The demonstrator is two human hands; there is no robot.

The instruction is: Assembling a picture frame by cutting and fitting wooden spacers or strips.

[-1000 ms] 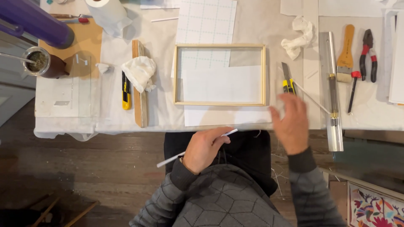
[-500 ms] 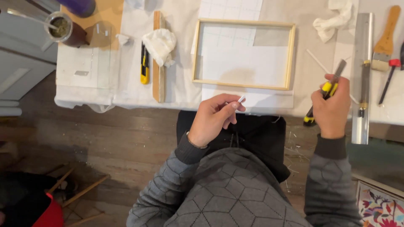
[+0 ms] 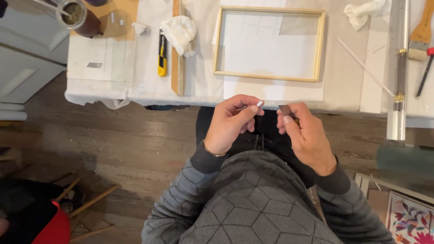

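While both hands work close to the body in the lower centre of the frame, the left hand (image 3: 230, 124) is clenched around a thin white stick (image 3: 259, 103), of which only the tip shows between thumb and forefinger, apparently to keep its end steady and exposed. Just beside it, the right hand (image 3: 307, 135) grasps a cutter with a dark blade end (image 3: 285, 110); that end points toward the stick tip, close to it but not visibly touching. Both items sit below the near edge of the white-covered worktable (image 3: 113, 86), over the lap. Farther up, in the centre, a rectangular pale wooden frame (image 3: 321, 45) lies flat on white sheets. To its left lie a long wooden strip (image 3: 177, 72), a yellow-and-black utility knife (image 3: 162, 54) and a crumpled white cloth (image 3: 180, 31). At the upper left stands a brown cup holding a stirring stick (image 3: 81, 18). Along the right side lies a long metal straightedge (image 3: 399, 81), with a wooden-handled flat brush (image 3: 422, 31) at the upper right, within reach.
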